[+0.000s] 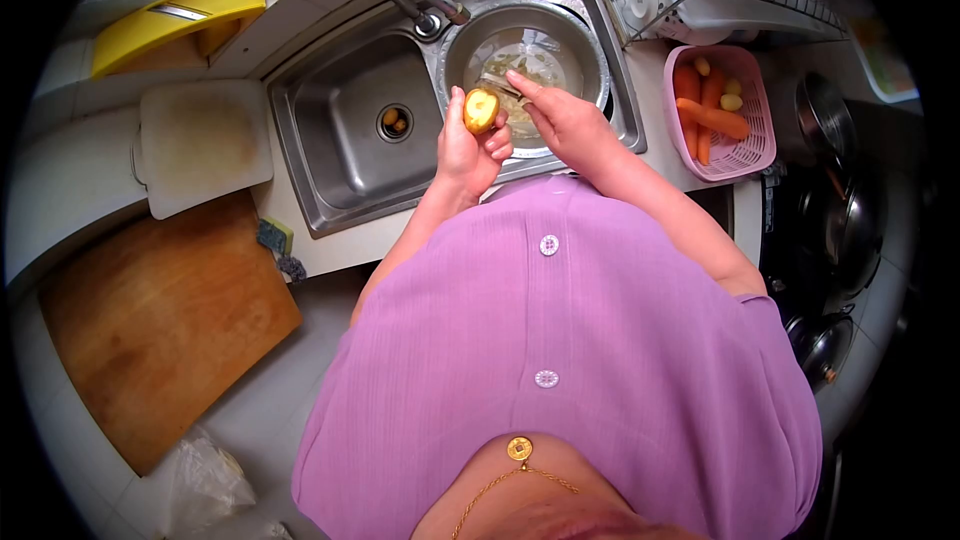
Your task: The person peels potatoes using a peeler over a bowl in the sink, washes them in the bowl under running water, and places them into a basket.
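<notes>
My left hand (468, 148) is closed around a partly peeled potato (481, 108), its pale yellow flesh facing up and brown skin still on the lower side. My right hand (568, 122) grips a peeler (500, 87), whose handle is mostly hidden by the fingers. The peeler's head is just right of the potato; whether they touch I cannot tell. Below both hands, a round metal basin (597, 55) sits in the right sink bowl, with water and peelings (540, 68) in it.
Brown pieces lie in the drain (394, 122) of the left sink bowl (330, 140), beside the faucet (420, 0). At right, a pink basket (752, 155) holds carrots (712, 118) and peeled potatoes (733, 102). Cutting boards (205, 145), a sponge (274, 236) and a yellow slicer (180, 20) are at left.
</notes>
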`<state>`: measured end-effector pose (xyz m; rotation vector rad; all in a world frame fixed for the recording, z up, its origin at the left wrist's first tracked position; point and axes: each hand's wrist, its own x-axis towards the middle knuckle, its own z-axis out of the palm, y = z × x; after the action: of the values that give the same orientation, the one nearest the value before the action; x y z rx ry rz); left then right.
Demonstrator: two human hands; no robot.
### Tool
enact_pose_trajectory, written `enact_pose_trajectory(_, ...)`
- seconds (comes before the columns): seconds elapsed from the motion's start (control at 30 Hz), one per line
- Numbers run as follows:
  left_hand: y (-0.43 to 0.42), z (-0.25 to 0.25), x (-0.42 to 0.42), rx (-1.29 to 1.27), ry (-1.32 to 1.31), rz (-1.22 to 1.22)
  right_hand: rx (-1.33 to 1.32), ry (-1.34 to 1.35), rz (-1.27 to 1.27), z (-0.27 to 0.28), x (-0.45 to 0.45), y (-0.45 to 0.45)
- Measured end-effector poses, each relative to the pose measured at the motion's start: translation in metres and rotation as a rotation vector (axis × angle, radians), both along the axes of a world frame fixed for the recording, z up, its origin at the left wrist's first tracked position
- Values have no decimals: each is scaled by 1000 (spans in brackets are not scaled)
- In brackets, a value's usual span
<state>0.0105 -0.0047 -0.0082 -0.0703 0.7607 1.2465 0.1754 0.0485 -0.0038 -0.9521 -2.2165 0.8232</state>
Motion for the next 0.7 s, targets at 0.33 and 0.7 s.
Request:
enact_pose_trajectory(0.33, -1, 3, 7, -30, 379, 37, 212, -216, 125, 12, 0, -5)
enact_pose_trajectory(0.7, 3, 13, 3, -24, 20, -28, -132, 12, -59, -16, 3, 3)
